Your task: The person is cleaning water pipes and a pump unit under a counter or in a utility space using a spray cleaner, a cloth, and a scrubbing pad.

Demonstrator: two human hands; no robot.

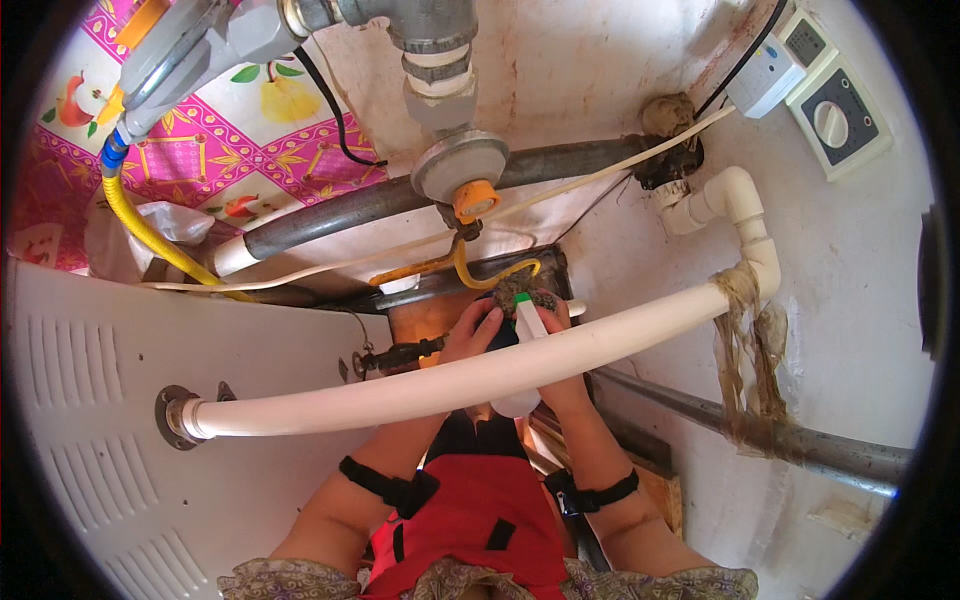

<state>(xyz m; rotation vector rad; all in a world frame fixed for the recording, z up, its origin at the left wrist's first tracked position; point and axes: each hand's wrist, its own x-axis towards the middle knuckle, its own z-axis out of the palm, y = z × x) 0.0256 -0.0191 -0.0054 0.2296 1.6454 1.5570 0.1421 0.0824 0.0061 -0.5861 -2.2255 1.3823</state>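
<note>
Beyond a thick white plastic pipe (465, 375), my two hands are close together near a dark corner. The thumb and fingers of my left hand (474, 328) lie against a grey-brown, rough-textured clump (514, 291), perhaps a rag or scouring pad. My right hand (555, 324) is around a white spray bottle with a green-tipped nozzle (529, 319); its pale lower part (516, 403) shows below the pipe. The pipe hides parts of both hands and the bottle's middle. Some of the clump also lies by my right fingers.
A gas meter or regulator with an orange cap (475, 198) hangs above my hands. A yellow hose (142, 232) runs at upper left. A louvred white metal casing (247, 360) stands left; a thermostat with a dial (831, 124) is on the right wall. A grey pipe (810, 444) runs below it.
</note>
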